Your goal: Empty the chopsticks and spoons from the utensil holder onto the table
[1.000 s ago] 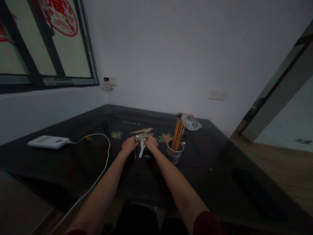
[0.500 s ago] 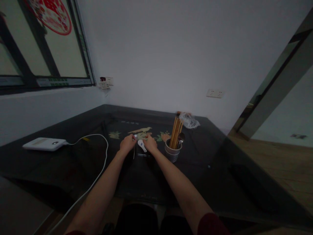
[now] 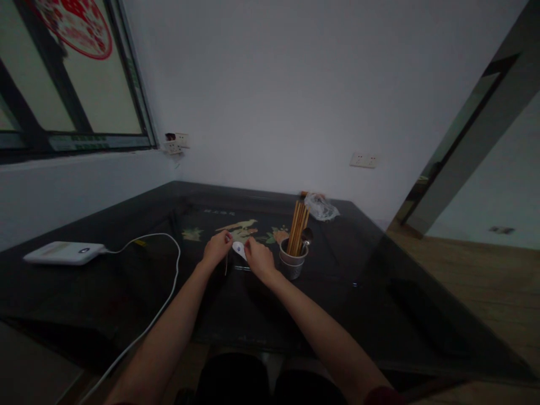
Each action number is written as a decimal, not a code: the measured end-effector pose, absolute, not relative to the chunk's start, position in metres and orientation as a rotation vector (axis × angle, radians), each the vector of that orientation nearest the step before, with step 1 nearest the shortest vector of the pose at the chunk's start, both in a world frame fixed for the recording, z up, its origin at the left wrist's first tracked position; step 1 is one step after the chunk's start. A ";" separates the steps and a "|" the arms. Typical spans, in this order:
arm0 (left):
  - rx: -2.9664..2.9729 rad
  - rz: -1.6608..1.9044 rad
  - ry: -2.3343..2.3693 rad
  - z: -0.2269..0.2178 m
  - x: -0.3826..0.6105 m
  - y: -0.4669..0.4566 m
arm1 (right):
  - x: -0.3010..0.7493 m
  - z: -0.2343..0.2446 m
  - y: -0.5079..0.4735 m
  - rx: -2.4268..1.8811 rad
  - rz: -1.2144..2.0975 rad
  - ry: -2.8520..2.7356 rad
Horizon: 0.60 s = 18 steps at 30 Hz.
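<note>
My left hand [image 3: 217,247] is closed, thumb and finger pinched on something small and pale. A thin strand [image 3: 226,264] shows below its fingertips. Between my hands is a white spoon [image 3: 239,248] with a blue mark, its bowl toward the left and its handle running down to the right. My right hand [image 3: 259,260] is just right of the spoon, fingers drawn together, and it covers part of the handle. Whether it grips the spoon or something small is hidden. To its right stands a grey metal cup [image 3: 292,264] with several wooden chopsticks [image 3: 297,228] and a metal spoon [image 3: 307,235].
The dark table [image 3: 329,315] bears a painted bird and flowers. A crumpled plastic bag [image 3: 320,207] sits at the back. On the left are a white power bank [image 3: 65,253] and its cable [image 3: 175,275]. A dark flat object [image 3: 426,318] lies at the right.
My right hand has come slightly nearer me and over the spoon's handle. The shiny metal bit at my left fingertips no longer shows clearly. The view has turned slightly right.
</note>
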<state>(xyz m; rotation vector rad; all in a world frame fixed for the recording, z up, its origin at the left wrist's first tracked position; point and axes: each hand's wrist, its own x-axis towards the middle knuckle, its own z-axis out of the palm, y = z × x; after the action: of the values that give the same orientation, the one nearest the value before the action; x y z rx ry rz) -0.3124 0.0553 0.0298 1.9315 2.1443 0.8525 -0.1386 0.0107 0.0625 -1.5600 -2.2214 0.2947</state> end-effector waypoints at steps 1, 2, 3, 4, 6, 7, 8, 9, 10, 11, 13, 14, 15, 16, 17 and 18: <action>1.936 0.862 2.135 0.029 -0.312 0.056 | -0.136 0.066 0.005 -1.522 0.281 -2.240; 1.938 0.873 2.121 0.028 -0.312 0.057 | -0.133 0.070 0.000 -1.479 0.280 -2.260; 1.940 0.885 2.104 0.028 -0.312 0.058 | -0.130 0.073 -0.005 -1.433 0.292 -2.282; 1.943 0.899 2.087 0.027 -0.312 0.058 | -0.126 0.077 -0.010 -1.385 0.315 -2.307; 1.953 0.920 2.056 0.026 -0.311 0.059 | -0.118 0.082 -0.019 -1.282 0.380 -2.354; 1.961 0.930 2.041 0.025 -0.311 0.060 | -0.113 0.084 -0.024 -1.228 0.419 -2.370; 1.968 0.943 2.024 0.024 -0.311 0.061 | -0.108 0.085 -0.030 -1.169 0.461 -2.382; 1.974 0.962 2.006 0.023 -0.310 0.061 | -0.103 0.084 -0.035 -1.106 0.504 -2.388; 1.978 0.984 1.984 0.022 -0.310 0.061 | -0.097 0.084 -0.041 -1.037 0.544 -2.390; 1.985 1.008 1.960 0.021 -0.309 0.062 | -0.091 0.082 -0.046 -0.967 0.579 -2.390; 2.009 1.053 1.914 0.020 -0.307 0.062 | -0.077 0.081 -0.056 -0.844 0.627 -2.369; 2.025 1.069 1.892 0.020 -0.306 0.061 | -0.070 0.081 -0.060 -0.804 0.637 -2.347; 2.041 1.081 1.872 0.021 -0.304 0.060 | -0.061 0.082 -0.063 -0.785 0.637 -2.312; 2.054 1.092 1.855 0.022 -0.302 0.059 | -0.052 0.085 -0.064 -0.782 0.628 -2.262; 2.066 1.103 1.841 0.024 -0.299 0.057 | -0.043 0.088 -0.063 -0.792 0.613 -2.196; 2.075 1.116 1.829 0.026 -0.296 0.055 | -0.033 0.093 -0.061 -0.811 0.597 -2.114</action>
<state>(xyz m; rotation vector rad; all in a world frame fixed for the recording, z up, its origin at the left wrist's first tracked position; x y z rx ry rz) -0.2961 0.0552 0.0264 2.0754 1.8289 1.1158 -0.0325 -0.0610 0.0927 -0.8113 -2.1139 0.5972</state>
